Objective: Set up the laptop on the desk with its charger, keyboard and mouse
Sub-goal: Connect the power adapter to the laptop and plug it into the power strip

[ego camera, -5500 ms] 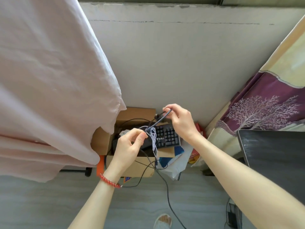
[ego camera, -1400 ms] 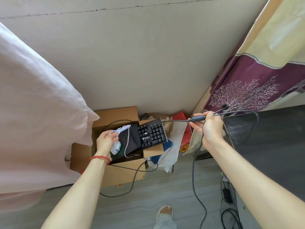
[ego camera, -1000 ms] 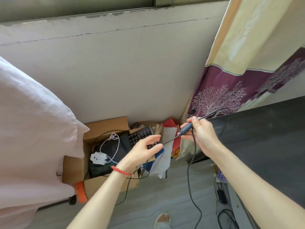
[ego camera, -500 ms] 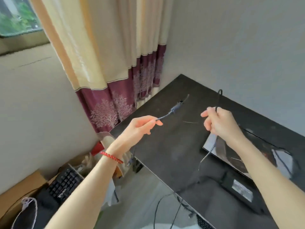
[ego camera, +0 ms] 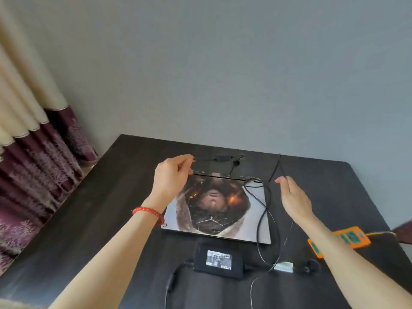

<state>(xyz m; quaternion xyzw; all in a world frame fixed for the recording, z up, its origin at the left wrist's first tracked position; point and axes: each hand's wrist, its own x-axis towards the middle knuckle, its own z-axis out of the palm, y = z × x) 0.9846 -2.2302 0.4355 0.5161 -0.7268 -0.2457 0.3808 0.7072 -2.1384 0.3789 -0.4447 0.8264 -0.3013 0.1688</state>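
A closed laptop (ego camera: pixel 225 219) with a dark picture on its lid lies on the dark desk (ego camera: pixel 100 219). Its black charger brick (ego camera: pixel 219 263) sits on the desk just in front of it. My left hand (ego camera: pixel 172 177) pinches the thin charger cable near its plug end (ego camera: pixel 223 157), held above the laptop's far edge. My right hand (ego camera: pixel 292 197) pinches another stretch of the same black cable (ego camera: pixel 264 210), which loops down over the laptop's right side toward the brick. Keyboard and mouse are out of view.
An orange power strip (ego camera: pixel 338 240) lies at the desk's right, partly behind my right forearm. A small white block with a black plug (ego camera: pixel 284 266) sits right of the brick. Cream and maroon curtains (ego camera: pixel 33 152) hang at the left. A grey wall backs the desk.
My view swung from the floor box with the keyboard to the desk. Both hands carried the charger cable over the laptop, the left hand having taken the plug end.
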